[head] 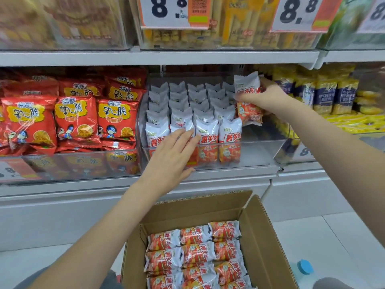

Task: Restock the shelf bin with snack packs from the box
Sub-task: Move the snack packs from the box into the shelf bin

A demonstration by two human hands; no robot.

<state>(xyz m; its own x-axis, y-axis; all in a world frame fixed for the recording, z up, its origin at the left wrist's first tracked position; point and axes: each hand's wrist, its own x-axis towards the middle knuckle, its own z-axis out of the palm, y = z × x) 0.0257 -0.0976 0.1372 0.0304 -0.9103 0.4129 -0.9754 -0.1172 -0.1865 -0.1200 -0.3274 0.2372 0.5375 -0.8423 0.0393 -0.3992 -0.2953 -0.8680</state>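
right hand (pixel 263 99) grasps one pack (pixel 249 99) upright, fingers curled round its middle, at the right end of the bin (pixel 260 151), above the bare right column. left hand (pixel 173 155) released, fingers straight, fingertips resting on the near row of packs (pixel 208 133) at the bin's front wall. packs stand upright in four columns, several rows deep, filling the bin's left and middle. box (pixel 262 236) sits near, below the shelf, flaps up, with packs lying flat in rows inside. red bags (pixel 77 117) fill the bin to the left; yellow and blue packs (pixel 325 97) to the right. price signs (pixel 173 11) hang above. bottle cap (pixel 305 266), blue, right of the box.
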